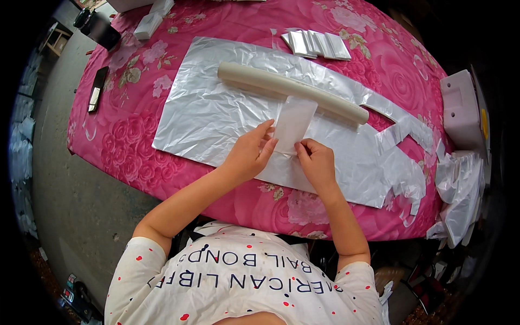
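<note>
A small, flat, folded piece of translucent white plastic (294, 119) stands between my hands, its top touching a long cream tube (292, 89). My right hand (317, 165) pinches its lower right corner between thumb and fingertips. At its left edge is my left hand (248, 151), with the thumb and fingers apart; the thumb tip is close to the lower left corner, and I cannot tell if it touches. Beneath both hands a large, wrinkled silvery plastic sheet (197, 116) lies spread, with strip-like cut ends at the right. The tube rests slantwise across it.
Several folded plastic packets (319, 44) lie in a row beyond the sheet. A dark phone (97, 89) and a black bottle (97, 28) are at the left on the pink floral tablecloth (124, 146). To the right are a pale plastic box (460, 111) and bundled plastic bags (459, 187).
</note>
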`<move>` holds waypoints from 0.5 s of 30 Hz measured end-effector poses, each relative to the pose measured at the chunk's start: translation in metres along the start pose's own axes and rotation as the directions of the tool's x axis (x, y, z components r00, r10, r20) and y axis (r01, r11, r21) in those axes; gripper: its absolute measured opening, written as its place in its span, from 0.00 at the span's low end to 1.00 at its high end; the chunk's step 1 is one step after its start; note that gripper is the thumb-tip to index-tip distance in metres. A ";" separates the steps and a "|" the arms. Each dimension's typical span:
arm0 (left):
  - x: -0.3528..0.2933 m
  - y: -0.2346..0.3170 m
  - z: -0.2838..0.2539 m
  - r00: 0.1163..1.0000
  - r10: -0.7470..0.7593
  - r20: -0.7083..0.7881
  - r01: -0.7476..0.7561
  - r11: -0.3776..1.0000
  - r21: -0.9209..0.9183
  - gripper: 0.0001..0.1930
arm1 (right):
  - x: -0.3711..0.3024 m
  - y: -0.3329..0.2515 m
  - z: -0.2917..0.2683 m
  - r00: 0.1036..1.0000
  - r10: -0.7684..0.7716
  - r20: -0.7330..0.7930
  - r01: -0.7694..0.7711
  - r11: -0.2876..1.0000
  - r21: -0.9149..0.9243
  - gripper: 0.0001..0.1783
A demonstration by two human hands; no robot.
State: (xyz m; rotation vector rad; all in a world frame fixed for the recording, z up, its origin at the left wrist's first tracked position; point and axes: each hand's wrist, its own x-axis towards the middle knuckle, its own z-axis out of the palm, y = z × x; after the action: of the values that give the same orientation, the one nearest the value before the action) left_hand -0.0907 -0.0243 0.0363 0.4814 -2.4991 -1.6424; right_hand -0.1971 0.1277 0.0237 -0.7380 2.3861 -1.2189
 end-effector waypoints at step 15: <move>-0.004 -0.032 0.031 0.928 0.317 0.198 -0.367 0.669 0.647 0.38 | 0.006 -0.006 0.000 0.993 -0.105 -0.062 0.086 0.964 -0.253 0.15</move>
State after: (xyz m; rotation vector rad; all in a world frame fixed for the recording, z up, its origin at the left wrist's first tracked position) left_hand -0.0884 -0.0075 -0.0048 -0.0232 -2.9517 -0.5768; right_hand -0.2003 0.1209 0.0275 -0.9079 2.6252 -1.0075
